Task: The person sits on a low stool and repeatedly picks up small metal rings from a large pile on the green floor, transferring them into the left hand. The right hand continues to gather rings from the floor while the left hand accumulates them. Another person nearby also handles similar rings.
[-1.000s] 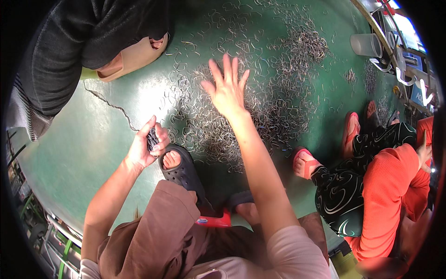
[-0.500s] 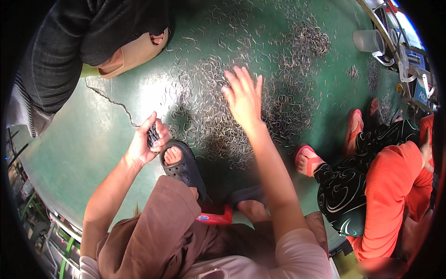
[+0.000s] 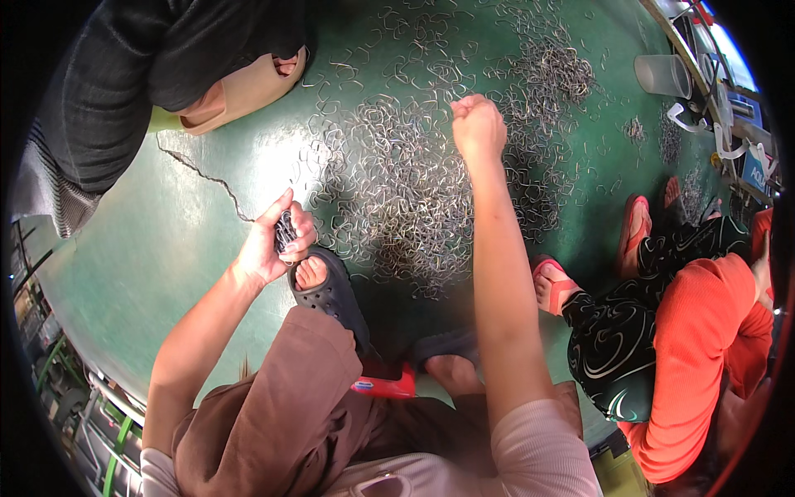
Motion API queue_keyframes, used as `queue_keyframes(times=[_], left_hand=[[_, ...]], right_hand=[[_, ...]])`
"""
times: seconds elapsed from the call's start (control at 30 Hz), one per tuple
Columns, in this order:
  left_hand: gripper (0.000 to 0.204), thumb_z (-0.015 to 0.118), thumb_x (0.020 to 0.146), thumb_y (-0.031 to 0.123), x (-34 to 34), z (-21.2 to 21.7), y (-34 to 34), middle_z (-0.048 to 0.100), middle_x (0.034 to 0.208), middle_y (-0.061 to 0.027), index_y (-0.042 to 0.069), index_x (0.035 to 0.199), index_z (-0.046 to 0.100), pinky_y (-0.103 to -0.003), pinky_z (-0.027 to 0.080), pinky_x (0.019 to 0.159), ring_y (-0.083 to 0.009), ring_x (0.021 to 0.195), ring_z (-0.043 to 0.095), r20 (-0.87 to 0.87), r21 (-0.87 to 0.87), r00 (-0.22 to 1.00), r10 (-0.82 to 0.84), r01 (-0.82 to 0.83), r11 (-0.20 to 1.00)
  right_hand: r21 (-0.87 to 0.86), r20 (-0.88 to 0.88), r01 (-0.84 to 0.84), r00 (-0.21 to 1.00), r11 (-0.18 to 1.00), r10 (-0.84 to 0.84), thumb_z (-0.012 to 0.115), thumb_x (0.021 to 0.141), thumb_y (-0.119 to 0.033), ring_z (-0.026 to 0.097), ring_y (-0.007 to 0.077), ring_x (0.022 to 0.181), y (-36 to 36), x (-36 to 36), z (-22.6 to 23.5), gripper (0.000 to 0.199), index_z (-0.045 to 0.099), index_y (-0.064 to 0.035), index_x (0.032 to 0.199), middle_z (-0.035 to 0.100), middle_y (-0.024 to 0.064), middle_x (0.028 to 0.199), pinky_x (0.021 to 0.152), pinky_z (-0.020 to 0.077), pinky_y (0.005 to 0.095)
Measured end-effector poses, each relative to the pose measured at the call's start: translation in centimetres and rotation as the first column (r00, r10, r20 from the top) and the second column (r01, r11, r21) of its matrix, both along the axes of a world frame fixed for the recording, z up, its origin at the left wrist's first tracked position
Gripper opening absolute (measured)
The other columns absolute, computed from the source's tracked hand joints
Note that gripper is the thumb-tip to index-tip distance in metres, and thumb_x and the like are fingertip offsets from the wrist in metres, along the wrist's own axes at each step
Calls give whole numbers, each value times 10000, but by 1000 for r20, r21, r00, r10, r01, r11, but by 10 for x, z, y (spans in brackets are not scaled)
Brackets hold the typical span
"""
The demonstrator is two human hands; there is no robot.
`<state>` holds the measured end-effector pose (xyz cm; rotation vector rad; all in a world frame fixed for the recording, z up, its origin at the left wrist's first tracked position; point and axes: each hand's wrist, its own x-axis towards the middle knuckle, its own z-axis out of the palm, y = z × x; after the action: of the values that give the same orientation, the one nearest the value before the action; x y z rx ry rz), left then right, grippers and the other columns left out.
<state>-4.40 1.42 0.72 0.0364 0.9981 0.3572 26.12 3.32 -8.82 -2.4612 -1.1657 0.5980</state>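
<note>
Many small bent metal hooks lie in a loose, tangled pile on the green floor in front of me. My left hand, to the left of the pile and above my dark clog, is closed around a bunch of the same hooks. Over the far right part of the pile, my right hand has its fingers drawn together in a pinch. Whatever may be between those fingertips is too small to tell. A linked strand of hooks stretches across the floor from near my left hand toward a co-worker's sandal.
A denser heap of hooks lies farther right. A person in dark clothes with a beige sandal sits at the far left. Another person with red flip-flops is at the right. A translucent cup stands near the rack.
My right hand has moved right and farther away across the pile, and its spread fingers have closed together. My left hand has shifted slightly right, still holding its bunch.
</note>
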Motion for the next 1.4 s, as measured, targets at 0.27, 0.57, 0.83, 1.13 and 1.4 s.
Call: queue_keyframes(times=[0.27, 0.57, 0.83, 1.13, 1.4], left_hand=[[419, 441, 924, 414, 27, 4, -3, 401, 617, -15, 98, 648, 437, -177, 241, 300, -73, 427, 322, 33, 72, 993, -116, 114, 991], [407, 435, 928, 407, 34, 3, -11, 407, 627, -24, 98, 661, 440, -173, 243, 309, -79, 438, 336, 33, 59, 990, -134, 132, 989], [358, 426, 933, 393, 53, 0, -6, 494, 718, -53, 101, 739, 501, -234, 397, 427, -158, 584, 495, 19, 77, 999, -51, 49, 996], [313, 430, 934, 370, 53, -4, -3, 515, 776, -54, 105, 789, 510, -206, 375, 407, -145, 596, 485, 49, 16, 998, -28, 28, 999], [339, 444, 929, 375, 36, -1, -1, 467, 724, -54, 93, 746, 490, -208, 346, 390, -142, 580, 444, 108, -17, 994, 22, -21, 1000]], right_hand=[[27, 65, -102, 993, 994, 100, 655, 761, -208, 599, 294, 882, -3, 7, 8, 150, 638, -101, 864, 609, 98, 950, 729, 472, 434], [-203, 22, -55, 998, 978, 61, 618, 783, -208, 627, 295, 875, -5, 11, 33, 139, 642, -107, 876, 655, 110, 925, 781, 480, 400], [372, -531, 169, 845, 913, 60, 655, 779, -88, 643, 179, 738, -61, -32, 77, 89, 622, -67, 859, 664, 80, 802, 655, 486, 288], [549, -217, -26, 961, 835, 172, 627, 786, -107, 564, 292, 834, -68, -40, 63, 139, 603, -83, 921, 573, 107, 884, 745, 452, 371], [178, 293, 179, 929, 968, -226, 674, 742, -172, 564, 297, 914, -31, 66, -9, 270, 613, -102, 996, 572, 106, 967, 838, 451, 409]])
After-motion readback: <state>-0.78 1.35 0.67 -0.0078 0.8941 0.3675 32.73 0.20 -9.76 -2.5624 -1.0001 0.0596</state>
